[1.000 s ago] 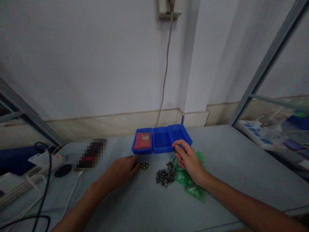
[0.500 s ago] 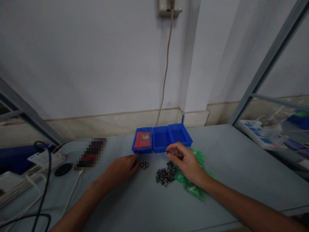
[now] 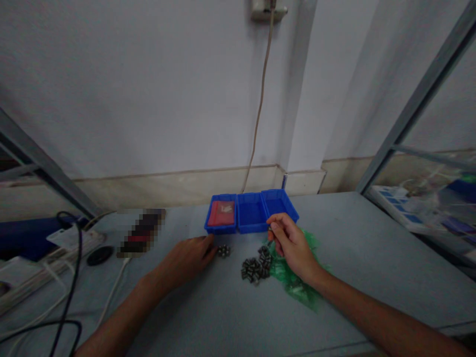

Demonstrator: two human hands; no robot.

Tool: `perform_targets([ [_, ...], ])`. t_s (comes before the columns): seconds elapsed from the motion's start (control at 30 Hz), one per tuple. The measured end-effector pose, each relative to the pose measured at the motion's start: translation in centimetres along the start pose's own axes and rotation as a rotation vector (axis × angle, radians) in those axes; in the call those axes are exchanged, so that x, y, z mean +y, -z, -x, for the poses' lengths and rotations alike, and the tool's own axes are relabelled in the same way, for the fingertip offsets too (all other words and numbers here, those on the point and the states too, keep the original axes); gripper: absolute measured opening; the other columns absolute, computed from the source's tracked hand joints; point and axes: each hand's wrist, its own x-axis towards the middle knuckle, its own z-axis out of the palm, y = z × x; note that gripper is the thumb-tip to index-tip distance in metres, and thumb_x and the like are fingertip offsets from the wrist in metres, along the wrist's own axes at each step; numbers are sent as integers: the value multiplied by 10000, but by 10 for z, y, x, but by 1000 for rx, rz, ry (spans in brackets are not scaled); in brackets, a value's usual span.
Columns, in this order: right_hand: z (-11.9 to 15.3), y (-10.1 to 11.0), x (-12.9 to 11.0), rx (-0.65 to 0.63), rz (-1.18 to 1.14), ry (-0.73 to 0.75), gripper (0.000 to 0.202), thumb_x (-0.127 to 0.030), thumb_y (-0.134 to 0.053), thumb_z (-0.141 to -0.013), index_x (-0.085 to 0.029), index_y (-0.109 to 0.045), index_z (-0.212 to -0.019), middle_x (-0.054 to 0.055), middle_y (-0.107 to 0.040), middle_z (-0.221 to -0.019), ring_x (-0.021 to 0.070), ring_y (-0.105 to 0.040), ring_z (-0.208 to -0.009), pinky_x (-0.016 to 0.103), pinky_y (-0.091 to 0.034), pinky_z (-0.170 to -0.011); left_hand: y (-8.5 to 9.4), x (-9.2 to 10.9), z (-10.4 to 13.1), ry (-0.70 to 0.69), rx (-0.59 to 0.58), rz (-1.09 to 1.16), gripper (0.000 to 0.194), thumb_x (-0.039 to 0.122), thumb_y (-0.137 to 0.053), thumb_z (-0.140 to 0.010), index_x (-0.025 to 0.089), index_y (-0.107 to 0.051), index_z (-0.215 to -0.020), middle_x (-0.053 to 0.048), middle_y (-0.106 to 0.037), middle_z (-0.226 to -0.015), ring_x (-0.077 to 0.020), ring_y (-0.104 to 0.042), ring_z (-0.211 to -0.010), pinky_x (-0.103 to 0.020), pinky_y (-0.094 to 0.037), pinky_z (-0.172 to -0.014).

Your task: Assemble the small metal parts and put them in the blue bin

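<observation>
My left hand (image 3: pixel 194 257) rests on the table, its fingers bent and close together beside a small cluster of metal pieces (image 3: pixel 223 251); whether it holds one is hidden. My right hand (image 3: pixel 290 242) is raised in a pinch in front of the blue trays, with something too small to make out at its fingertips. Below and left of it lies a larger pile of dark metal pieces (image 3: pixel 256 267). Green plastic wrap (image 3: pixel 297 285) spreads under the right hand. The left blue tray (image 3: pixel 221 229) holds a red packet (image 3: pixel 222 214).
The middle blue tray (image 3: pixel 252 210) and right blue tray (image 3: pixel 279 203) stand side by side near the wall. At left are a blurred-out phone-like object (image 3: pixel 142 233), a black round item (image 3: pixel 100 256), cables and a power strip (image 3: pixel 40 277). A metal frame flanks each side.
My right hand has turned slightly, its fingers now pointing lower. The whole view has shifted a little; my left hand stays by the small cluster.
</observation>
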Motion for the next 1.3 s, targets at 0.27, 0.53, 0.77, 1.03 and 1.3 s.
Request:
perform_targets([
  [0.27,-2,-1,3,23,-108,-112,353,-604,-648,-958,-257,-629,-1019,-85,-420,-626,96,-332,-446,198,-229,-395,2,2,1,6,11,-5,307,382,-356,-1073,206,-602,-1018,-112,-757,-969,-285,-731,-879,-386,-521,-795],
  [0.53,1,2,-3,47,143,147,191,-412,-664,-1005,-277,-690,-1138,30,-658,-987,171,-557,-700,271,-430,-559,2,2,-1,4,-26,-29,302,374,-350,-1095,206,-592,-1029,-120,-751,-1021,-289,-735,-902,-375,-506,-785],
  [0.77,7,2,-4,17,331,311,132,-237,-707,-978,-294,-720,-1097,30,-637,-1014,210,-577,-817,338,-463,-738,-1,-1,-1,-2,-10,-41,301,375,-354,-1103,201,-594,-1050,-121,-751,-1014,-289,-734,-887,-373,-501,-773],
  [1.03,9,1,-5,-36,366,329,101,-272,-683,-1008,-257,-700,-1106,34,-643,-1011,197,-587,-807,326,-471,-738,-4,-2,-2,-9,1,-49,293,378,-369,-1104,204,-598,-1047,-110,-751,-990,-280,-733,-874,-361,-501,-768],
  [1.3,15,-1,-8,-119,330,283,144,-333,-590,-1065,-253,-709,-1082,29,-706,-972,198,-633,-836,325,-484,-770,-8,-5,-1,-25,25,-32,278,367,-381,-1103,192,-594,-1068,-122,-755,-1016,-300,-740,-905,-376,-507,-771],
])
